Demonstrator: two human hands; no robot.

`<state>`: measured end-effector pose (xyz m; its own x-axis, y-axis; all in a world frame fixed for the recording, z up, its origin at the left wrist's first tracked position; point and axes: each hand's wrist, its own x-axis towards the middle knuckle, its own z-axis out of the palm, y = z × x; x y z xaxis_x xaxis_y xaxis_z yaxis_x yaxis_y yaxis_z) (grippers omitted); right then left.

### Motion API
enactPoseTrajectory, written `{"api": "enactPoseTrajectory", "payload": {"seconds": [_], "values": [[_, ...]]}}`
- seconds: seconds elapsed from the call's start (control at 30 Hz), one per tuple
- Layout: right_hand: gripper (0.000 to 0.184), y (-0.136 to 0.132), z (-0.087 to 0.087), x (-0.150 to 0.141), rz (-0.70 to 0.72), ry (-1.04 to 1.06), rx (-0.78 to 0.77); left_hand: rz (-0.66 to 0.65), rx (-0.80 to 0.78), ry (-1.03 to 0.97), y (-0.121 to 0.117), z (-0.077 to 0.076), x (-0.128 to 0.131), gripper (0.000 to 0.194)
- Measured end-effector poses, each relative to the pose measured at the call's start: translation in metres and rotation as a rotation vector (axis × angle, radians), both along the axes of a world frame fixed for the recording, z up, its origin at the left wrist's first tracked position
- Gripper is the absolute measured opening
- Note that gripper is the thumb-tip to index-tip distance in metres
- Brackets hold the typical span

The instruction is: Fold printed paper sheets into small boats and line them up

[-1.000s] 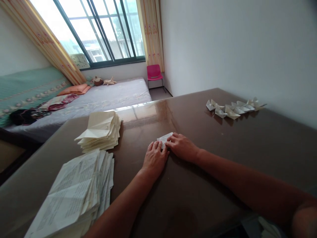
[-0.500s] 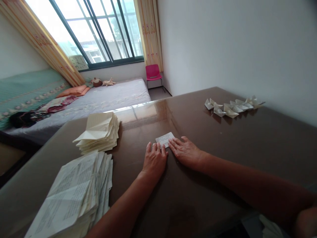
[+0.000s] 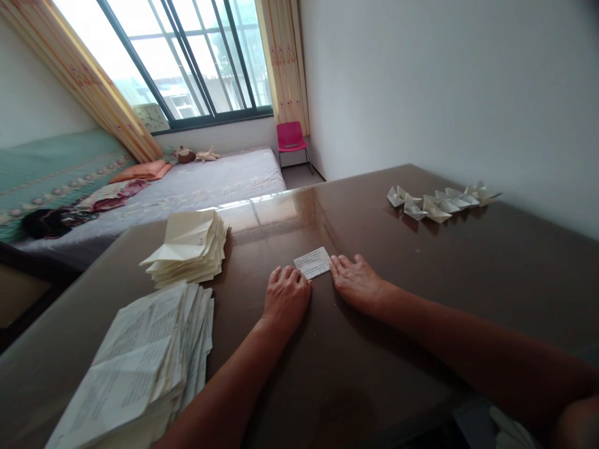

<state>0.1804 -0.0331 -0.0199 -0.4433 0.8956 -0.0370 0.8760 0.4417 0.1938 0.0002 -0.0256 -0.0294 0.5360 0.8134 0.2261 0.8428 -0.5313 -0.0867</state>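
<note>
A small folded piece of printed paper (image 3: 313, 262) lies flat on the brown tabletop between my hands. My left hand (image 3: 286, 296) is at its left edge with the fingers curled and the thumb side against the near left corner. On the opposite side, my right hand (image 3: 356, 284) has its grouped fingertips at the right edge, the outer finger held a little apart. Both hands rest low on the table, and their fingertips are partly hidden. Most of the paper's top face, with lines of print, shows between them.
To the left are a stack of printed sheets (image 3: 126, 355) and, behind it, a stack of cream folded sheets (image 3: 187, 240). Several folded paper boats (image 3: 437, 209) stand at the right rear of the glossy table (image 3: 421, 268). Beyond are a bed (image 3: 234, 171) and a pink chair (image 3: 290, 137).
My right hand has shifted right, off the paper's face to its edge. The left hand has drawn back slightly to the left and its fingers have curled. More of the paper shows.
</note>
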Motion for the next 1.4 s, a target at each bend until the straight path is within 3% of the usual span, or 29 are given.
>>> {"api": "enactPoseTrajectory", "payload": {"seconds": [0.27, 0.53, 0.7, 0.8, 0.93, 0.97, 1.03, 1.1, 1.13, 1.27, 1.4], "values": [[0.047, -0.001, 0.005, 0.0, -0.01, -0.048, -0.01, 0.072, -0.002, -0.047, 0.008, -0.009, 0.0, 0.033], [0.046, 0.01, -0.001, 0.004, -0.053, 0.002, 0.022, 0.154, -0.028, -0.131, 0.013, -0.011, -0.007, 0.039], [0.046, 0.031, -0.004, 0.02, -0.091, 0.309, 0.039, 0.233, -0.065, -0.276, 0.018, -0.017, -0.013, 0.053], [0.054, 0.046, -0.012, 0.029, -0.149, 0.55, 0.008, 0.185, -0.054, -0.345, 0.02, -0.02, -0.012, 0.062], [0.079, 0.06, -0.025, 0.04, -0.061, 0.811, -0.073, 0.082, -0.014, -0.413, 0.021, -0.02, -0.013, 0.072], [0.075, 0.062, -0.026, 0.043, -0.028, 0.87, -0.098, 0.064, -0.025, -0.429, 0.021, -0.019, -0.013, 0.072], [0.046, 0.064, -0.027, 0.045, 0.042, 0.963, -0.14, 0.025, -0.073, -0.451, 0.019, -0.016, -0.014, 0.065], [0.017, 0.065, -0.026, 0.047, 0.115, 0.994, -0.146, -0.027, -0.111, -0.436, 0.018, -0.014, -0.016, 0.049], [0.012, 0.065, -0.025, 0.047, 0.149, 0.987, -0.135, -0.055, -0.116, -0.416, 0.017, -0.013, -0.016, 0.041], [0.017, 0.066, -0.025, 0.049, 0.227, 0.938, -0.123, -0.115, -0.088, -0.372, 0.018, -0.016, -0.018, 0.035], [0.023, 0.066, -0.025, 0.051, 0.152, 0.94, -0.124, -0.123, -0.091, -0.38, 0.018, -0.018, -0.018, 0.036]]}}
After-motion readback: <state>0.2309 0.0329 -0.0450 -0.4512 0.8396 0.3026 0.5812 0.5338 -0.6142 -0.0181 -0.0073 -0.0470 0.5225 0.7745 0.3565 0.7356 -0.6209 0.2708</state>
